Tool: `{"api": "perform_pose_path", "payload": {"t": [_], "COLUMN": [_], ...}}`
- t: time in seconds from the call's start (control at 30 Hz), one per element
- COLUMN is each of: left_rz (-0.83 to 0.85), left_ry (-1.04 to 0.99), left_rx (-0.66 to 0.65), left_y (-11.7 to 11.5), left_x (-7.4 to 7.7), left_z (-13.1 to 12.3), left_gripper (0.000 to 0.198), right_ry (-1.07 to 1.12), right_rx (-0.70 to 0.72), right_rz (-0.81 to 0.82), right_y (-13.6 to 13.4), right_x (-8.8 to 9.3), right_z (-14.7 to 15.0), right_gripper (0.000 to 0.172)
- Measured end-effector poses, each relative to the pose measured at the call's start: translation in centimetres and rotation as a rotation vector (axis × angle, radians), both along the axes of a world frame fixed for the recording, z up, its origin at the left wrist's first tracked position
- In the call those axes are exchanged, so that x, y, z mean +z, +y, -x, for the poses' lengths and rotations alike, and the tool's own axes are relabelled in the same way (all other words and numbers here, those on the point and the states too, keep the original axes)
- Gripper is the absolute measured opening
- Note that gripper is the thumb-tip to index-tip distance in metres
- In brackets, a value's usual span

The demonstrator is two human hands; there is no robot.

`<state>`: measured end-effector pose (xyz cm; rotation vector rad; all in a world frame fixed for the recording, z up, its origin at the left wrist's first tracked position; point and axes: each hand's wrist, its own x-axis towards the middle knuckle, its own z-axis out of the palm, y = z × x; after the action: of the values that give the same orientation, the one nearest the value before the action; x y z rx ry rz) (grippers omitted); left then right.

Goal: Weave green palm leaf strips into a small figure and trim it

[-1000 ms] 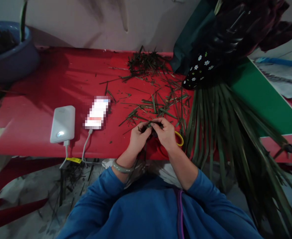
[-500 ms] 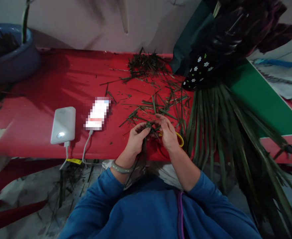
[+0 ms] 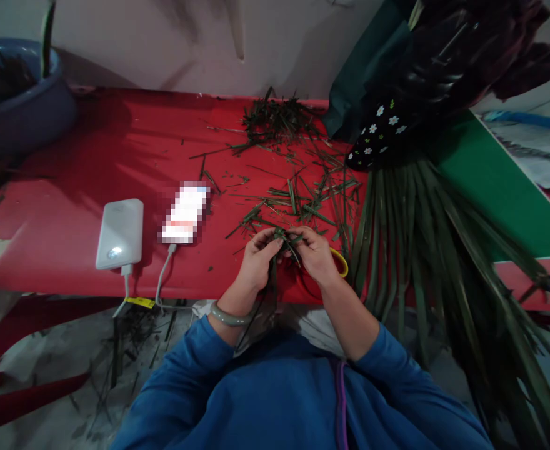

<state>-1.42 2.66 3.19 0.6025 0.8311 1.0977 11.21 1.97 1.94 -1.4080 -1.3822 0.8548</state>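
Note:
Between my hands is a small bundle of dark green leaf strips (image 3: pixel 285 239), with long ends hanging down toward my lap. My left hand (image 3: pixel 259 257) is closed on it, the thumb pressed on top. The fingers of my right hand (image 3: pixel 317 256) pinch the strips from the other side. Partly hidden under my right hand lies a pair of scissors with a yellow-edged handle (image 3: pixel 341 263). Cut leaf scraps (image 3: pixel 298 200) are scattered on the red table cover (image 3: pixel 162 150) just beyond my hands.
A white power bank (image 3: pixel 120 234) and a cabled phone (image 3: pixel 185 214) lie at left. A blue basin (image 3: pixel 45 115) stands back left. Long green palm leaves (image 3: pixel 397 237) hang over the table edge at right, below a dark wrapped bouquet (image 3: pixel 410 94). A scrap heap (image 3: pixel 279 119) sits near the wall.
My right hand's fingers, raised and more spread before, have come down and closed on the strips. My left hand keeps its hold in nearly the same place.

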Motion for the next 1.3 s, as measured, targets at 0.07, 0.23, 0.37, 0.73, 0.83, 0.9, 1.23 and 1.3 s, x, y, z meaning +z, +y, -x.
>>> {"api": "perform_pose_path", "payload": {"t": [0.07, 0.23, 0.37, 0.73, 0.83, 0.9, 1.23, 1.3], "left_rz": [0.002, -0.017, -0.034, -0.057, -0.044, -0.032, -0.068, -0.076], "left_ry": [0.011, 0.050, 0.081, 0.051, 0.030, 0.007, -0.059, -0.078], "left_rx": [0.009, 0.022, 0.046, 0.081, 0.144, 0.156, 0.238, 0.263], "left_y": [0.0, 0.0, 0.0, 0.2, 0.4, 0.5, 0.8, 0.9], "left_x": [-0.1, -0.3, -0.4, -0.2, -0.2, -0.3, -0.6, -0.7], "left_z": [0.0, -0.3, -0.4, -0.5, -0.5, -0.4, -0.5, -0.5], "left_gripper": [0.027, 0.028, 0.027, 0.024, 0.027, 0.029, 0.029, 0.030], "right_ry": [0.012, -0.011, -0.025, 0.054, 0.092, 0.106, 0.255, 0.189], "right_rx": [0.005, -0.071, -0.122, -0.125, -0.186, -0.199, -0.009, 0.014], "right_rz": [0.010, -0.018, -0.045, 0.017, -0.002, 0.000, 0.038, 0.049], "right_y": [0.0, -0.2, -0.2, -0.1, -0.1, -0.2, -0.7, -0.7], "right_x": [0.1, 0.7, 1.3, 0.9, 0.9, 1.1, 1.3, 1.1], "right_z": [-0.1, 0.0, 0.2, 0.3, 0.5, 0.7, 1.2, 1.3], "right_gripper": [0.022, 0.019, 0.018, 0.024, 0.027, 0.027, 0.030, 0.029]}}
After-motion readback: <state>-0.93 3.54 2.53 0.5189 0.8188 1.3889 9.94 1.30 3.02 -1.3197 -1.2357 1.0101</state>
